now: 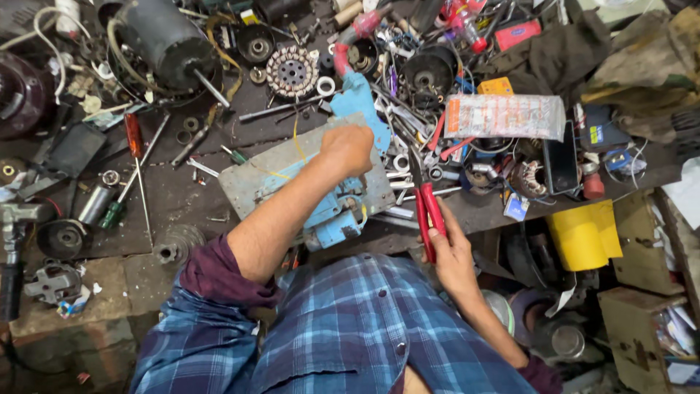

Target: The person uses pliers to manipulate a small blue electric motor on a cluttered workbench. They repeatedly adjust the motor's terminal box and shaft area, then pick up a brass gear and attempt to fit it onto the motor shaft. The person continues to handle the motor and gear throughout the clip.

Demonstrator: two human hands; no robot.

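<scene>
The left hand (pixel 348 148) is stretched well forward, its forearm bare up to a maroon sleeve rolled just below the elbow; the fingers curl down into a loose fist with the knuckles up and the wrist bent slightly. The right hand (pixel 450 252) stays closer to the body, forearm angled in from the lower right, palm turned inward. Its grip is closed, fingers wrapped and thumb lying along the top. The two hands are well apart.
</scene>
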